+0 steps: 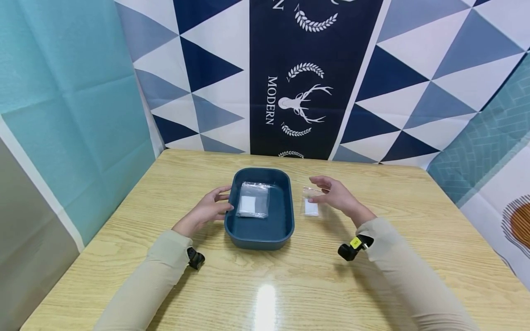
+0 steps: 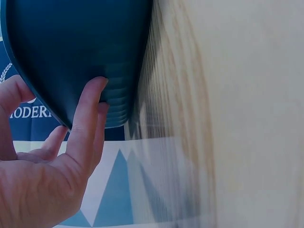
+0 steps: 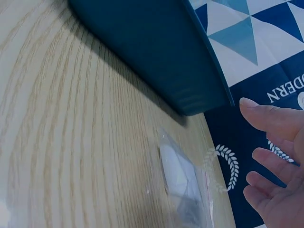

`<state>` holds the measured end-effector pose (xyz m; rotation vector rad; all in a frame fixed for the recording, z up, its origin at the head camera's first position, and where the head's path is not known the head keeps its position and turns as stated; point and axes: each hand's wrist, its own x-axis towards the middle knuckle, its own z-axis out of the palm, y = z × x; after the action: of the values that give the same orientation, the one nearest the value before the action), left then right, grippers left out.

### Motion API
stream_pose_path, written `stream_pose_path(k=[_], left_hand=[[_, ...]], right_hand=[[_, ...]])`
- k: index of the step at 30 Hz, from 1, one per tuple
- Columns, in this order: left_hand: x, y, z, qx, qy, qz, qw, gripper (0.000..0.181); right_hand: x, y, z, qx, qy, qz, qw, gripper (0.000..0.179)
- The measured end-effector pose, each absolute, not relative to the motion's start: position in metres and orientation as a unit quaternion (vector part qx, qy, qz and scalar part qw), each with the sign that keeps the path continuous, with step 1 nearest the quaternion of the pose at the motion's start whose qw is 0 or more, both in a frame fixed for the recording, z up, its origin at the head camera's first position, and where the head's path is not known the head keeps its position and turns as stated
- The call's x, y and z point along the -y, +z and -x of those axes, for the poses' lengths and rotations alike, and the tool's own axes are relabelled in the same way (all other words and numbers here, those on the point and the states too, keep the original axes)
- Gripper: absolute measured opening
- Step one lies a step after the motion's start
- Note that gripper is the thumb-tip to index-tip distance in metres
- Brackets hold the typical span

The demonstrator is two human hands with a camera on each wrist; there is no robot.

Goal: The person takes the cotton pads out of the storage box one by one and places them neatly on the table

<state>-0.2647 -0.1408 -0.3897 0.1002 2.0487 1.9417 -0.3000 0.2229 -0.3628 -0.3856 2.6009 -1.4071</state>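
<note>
A dark blue plastic bin (image 1: 258, 233) stands on the table, holding a small stack of clear zip bags (image 1: 261, 202) with white labels. My left hand (image 1: 207, 209) is at its left side, thumb over the rim and fingers against the outer wall; the left wrist view shows fingertips (image 2: 97, 85) on that wall. To the right of the bin, one more clear zip bag (image 1: 311, 208) with a white label lies on the wood. Over this bag hovers my right hand (image 1: 337, 197), thumb and fingers spread apart with nothing between them.
The wooden table (image 1: 265, 271) spreads out toward the front and both sides. A printed cloth (image 1: 310, 105) with triangles and a deer emblem hangs behind its back edge. A teal cloth (image 1: 78, 105) hangs on the left. Both wrists wear small black cameras (image 1: 195, 258).
</note>
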Motion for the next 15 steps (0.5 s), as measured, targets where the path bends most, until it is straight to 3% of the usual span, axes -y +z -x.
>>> stream_pose_path(k=[15], left_hand=[[0.141,-0.391,0.266,-0.714,0.682,-0.035,0.155,0.064]], right_hand=[[-0.201,-0.351,0.307,-0.86,-0.487,0.136,0.069,0.064]])
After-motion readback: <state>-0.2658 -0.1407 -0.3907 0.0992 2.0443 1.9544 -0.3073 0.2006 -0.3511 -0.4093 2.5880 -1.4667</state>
